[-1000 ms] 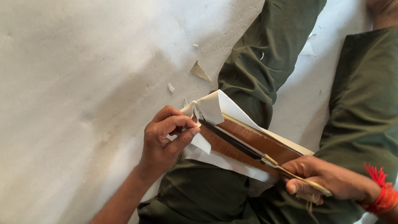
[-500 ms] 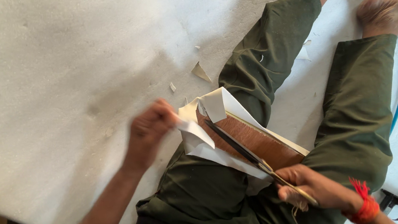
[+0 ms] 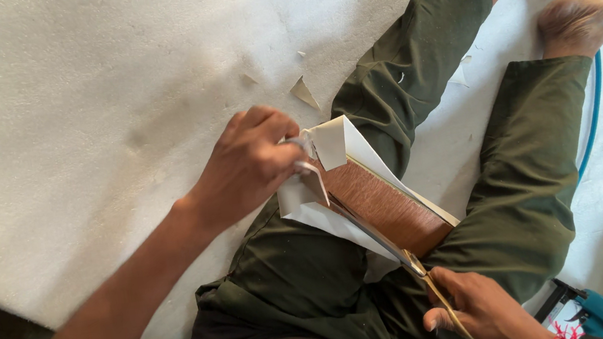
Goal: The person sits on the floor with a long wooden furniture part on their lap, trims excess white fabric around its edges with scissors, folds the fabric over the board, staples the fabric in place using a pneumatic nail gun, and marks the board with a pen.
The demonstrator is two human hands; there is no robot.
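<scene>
Your left hand [image 3: 250,160] pinches the white sheet [image 3: 322,209] mid-frame right at the scissors [image 3: 371,234] tip, right hand [image 3: 480,312] closed on handles: sheet slips, blades nick your fingers.

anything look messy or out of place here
Yes: small torn paper scraps lie scattered over the white sheet and beside the feet. The white covering on the brown board curls up, peeled, at the left hand.

Olive-green trousers worn on 2 legs, feet left bare, forearms uncovered, red thread seen at the right wrist
</scene>
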